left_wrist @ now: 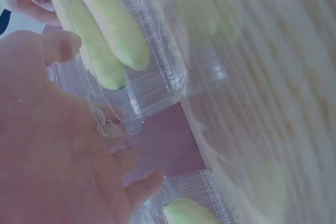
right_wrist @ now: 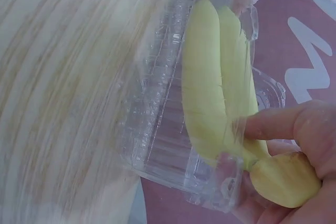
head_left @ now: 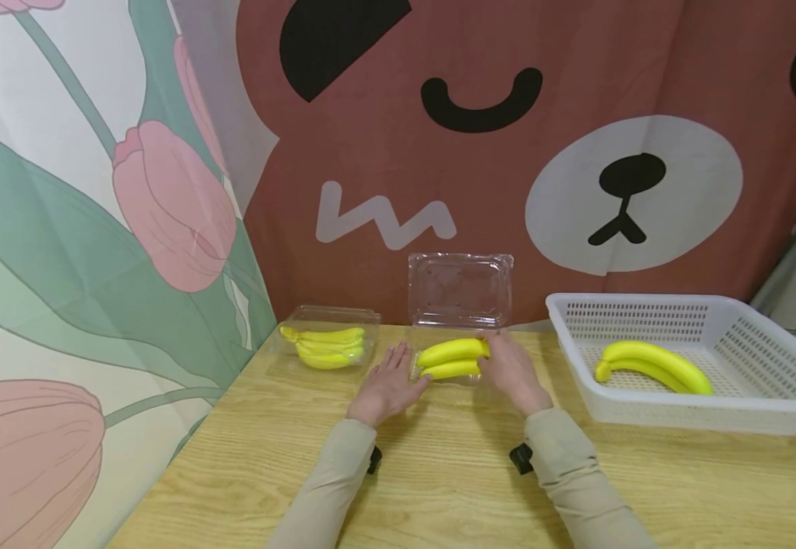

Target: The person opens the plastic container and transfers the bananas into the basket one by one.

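Note:
A bunch of yellow bananas [head_left: 449,351] lies in a clear plastic clamshell box, its lid [head_left: 460,293] standing up at the back. At the bunch's right end, my right hand [head_left: 510,371] grips the thick stem end; the right wrist view shows that stem [right_wrist: 286,179] between thumb and fingers. My left hand [head_left: 386,387] rests at the box's left side with its fingers straight. In the left wrist view, its thumb [left_wrist: 63,45] is beside the box wall and the other fingers extend past the corner.
To the left stands another clear box [head_left: 373,320] holding several bananas [head_left: 329,349]. A white perforated basket [head_left: 686,415] on the right contains another bunch of bananas [head_left: 659,364]. Behind the wooden table [head_left: 439,488] hangs a printed cloth [head_left: 384,152].

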`<state>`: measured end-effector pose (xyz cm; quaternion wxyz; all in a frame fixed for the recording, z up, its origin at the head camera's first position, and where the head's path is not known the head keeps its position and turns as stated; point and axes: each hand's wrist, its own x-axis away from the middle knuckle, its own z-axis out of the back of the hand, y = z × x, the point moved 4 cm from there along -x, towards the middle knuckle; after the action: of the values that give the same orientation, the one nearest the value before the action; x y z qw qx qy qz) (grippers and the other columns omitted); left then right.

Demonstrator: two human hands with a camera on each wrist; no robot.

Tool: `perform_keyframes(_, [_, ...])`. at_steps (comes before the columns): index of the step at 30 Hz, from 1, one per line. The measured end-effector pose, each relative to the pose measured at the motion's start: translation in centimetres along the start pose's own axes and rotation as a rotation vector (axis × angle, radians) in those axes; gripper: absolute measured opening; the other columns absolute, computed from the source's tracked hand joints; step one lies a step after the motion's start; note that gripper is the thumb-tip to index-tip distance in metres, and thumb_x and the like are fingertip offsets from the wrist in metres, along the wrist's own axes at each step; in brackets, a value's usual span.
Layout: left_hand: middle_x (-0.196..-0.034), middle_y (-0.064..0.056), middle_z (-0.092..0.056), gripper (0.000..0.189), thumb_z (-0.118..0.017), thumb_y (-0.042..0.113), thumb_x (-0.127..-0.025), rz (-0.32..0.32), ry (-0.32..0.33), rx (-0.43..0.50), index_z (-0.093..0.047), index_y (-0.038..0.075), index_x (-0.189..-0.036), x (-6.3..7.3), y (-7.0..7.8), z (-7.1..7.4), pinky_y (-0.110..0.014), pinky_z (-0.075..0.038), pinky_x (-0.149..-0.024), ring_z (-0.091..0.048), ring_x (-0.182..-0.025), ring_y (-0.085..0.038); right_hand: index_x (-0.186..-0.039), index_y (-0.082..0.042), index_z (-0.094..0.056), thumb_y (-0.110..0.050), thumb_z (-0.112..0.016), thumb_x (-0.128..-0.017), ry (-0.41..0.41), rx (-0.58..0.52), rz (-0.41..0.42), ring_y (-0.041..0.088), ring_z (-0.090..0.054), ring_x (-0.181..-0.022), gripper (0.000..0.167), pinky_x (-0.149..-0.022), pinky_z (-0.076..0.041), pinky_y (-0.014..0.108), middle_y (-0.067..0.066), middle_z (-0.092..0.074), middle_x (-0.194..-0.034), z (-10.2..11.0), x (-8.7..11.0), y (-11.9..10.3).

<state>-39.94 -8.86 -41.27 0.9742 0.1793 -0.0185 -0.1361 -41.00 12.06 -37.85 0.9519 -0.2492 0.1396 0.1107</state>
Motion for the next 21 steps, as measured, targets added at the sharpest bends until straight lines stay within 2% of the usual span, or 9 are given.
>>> perform_keyframes(7, [-0.164,-0.007,-0.005,0.083,-0.031,0.064,-0.099,0.009,0.020,-0.016,-0.015,0.008,-0.158,0.0,0.1,-0.1,-0.049,-0.012,-0.119,-0.004,-0.150,-0.027,-0.135,-0.001,-0.055,-0.007,-0.062,-0.092,0.062,-0.028,0.000,0.025,-0.049,-0.072,0.044,-0.062,-0.044,0.038,0.021,-0.052,-0.110,1.0,0.1,-0.1])
perform_keyframes(12, [-0.164,-0.007,-0.006,0.084,-0.031,0.065,-0.099,0.018,0.024,-0.016,-0.015,0.008,-0.158,0.2,0.3,-0.1,-0.048,-0.011,-0.119,-0.004,-0.150,-0.026,-0.137,-0.002,-0.053,-0.007,-0.061,-0.094,0.083,-0.044,0.004,0.025,-0.048,-0.069,0.045,-0.056,-0.042,0.034,0.023,-0.050,-0.114,1.7,0.2,-0.3])
perform_keyframes(21, [-0.164,-0.010,-0.009,0.082,-0.032,0.063,-0.099,0.015,0.036,-0.029,-0.018,0.006,-0.157,0.0,0.3,-0.2,-0.051,-0.015,-0.118,-0.006,-0.150,-0.028,-0.139,-0.004,-0.051,-0.008,-0.059,-0.095,0.130,-0.094,-0.004,0.027,-0.051,-0.073,0.044,-0.059,-0.045,0.035,0.023,-0.048,-0.123,3.2,0.4,-0.6])
